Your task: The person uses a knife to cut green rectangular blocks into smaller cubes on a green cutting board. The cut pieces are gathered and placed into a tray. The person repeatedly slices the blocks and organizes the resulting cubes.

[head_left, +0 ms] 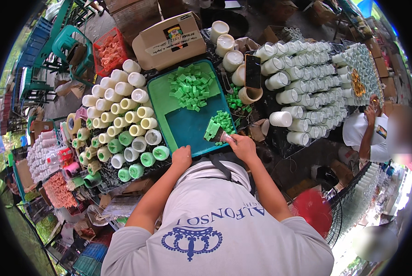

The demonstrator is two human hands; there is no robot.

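Note:
A teal tray (207, 149) lies in front of me, with a flat light-green sheet (159, 108) along its left and far part. Heaped on that sheet are small green blocks (192, 85). My right hand (243, 148) grips a scraper (223, 136), its blade against a second, smaller pile of green blocks (222, 122) at the tray's near right. My left hand (182, 157) is closed on the tray's near-left rim; its fingertips are partly hidden. Just beyond the tray's right edge, more green pieces (239, 102) are scattered.
White and green cups (123, 110) crowd the left side. Glass jars with white contents (302, 87) fill the right table. A phone (252, 71) leans against containers. Behind the tray stands a cardboard box (169, 41). Another person (369, 133) works at far right, near a fan (312, 212).

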